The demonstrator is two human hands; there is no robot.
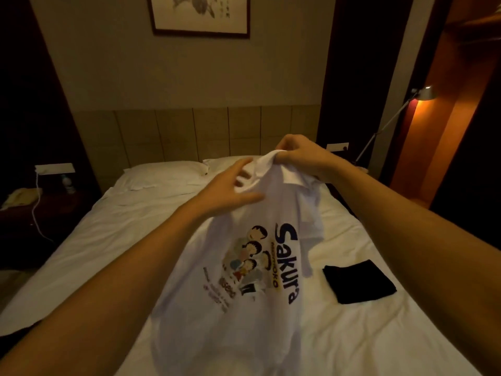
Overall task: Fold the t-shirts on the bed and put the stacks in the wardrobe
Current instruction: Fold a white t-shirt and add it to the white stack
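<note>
I hold the white shirt [244, 280] up over the bed [108, 226], both arms stretched out in front of me. My right hand [301, 156] pinches a bunched edge of the cloth at the top, fingers curled tight round it. My left hand [230, 185] reaches in just beside it, to its left; the fingers are fairly straight and lie against the cloth, the fingertips tucked under a fold, though they are blurred and I cannot tell whether they grip anything. The shirt hangs down from my right hand toward me, its print facing up: the word "Sakura" in dark letters running down the cloth, with small cartoon figures to its left. The lower part of the shirt drapes over the near middle of the bed.

A folded black shirt [359, 283] lies flat on the sheet to the right, just beside the hanging white one.

Two pillows [162, 175] sit at the far end against the headboard [189, 131]. A framed picture [200, 14] hangs on the wall above. On the far right a lamp [425, 93] glows. On the left a white cable [36, 213] trails down by a dim nightstand [32, 210].
</note>
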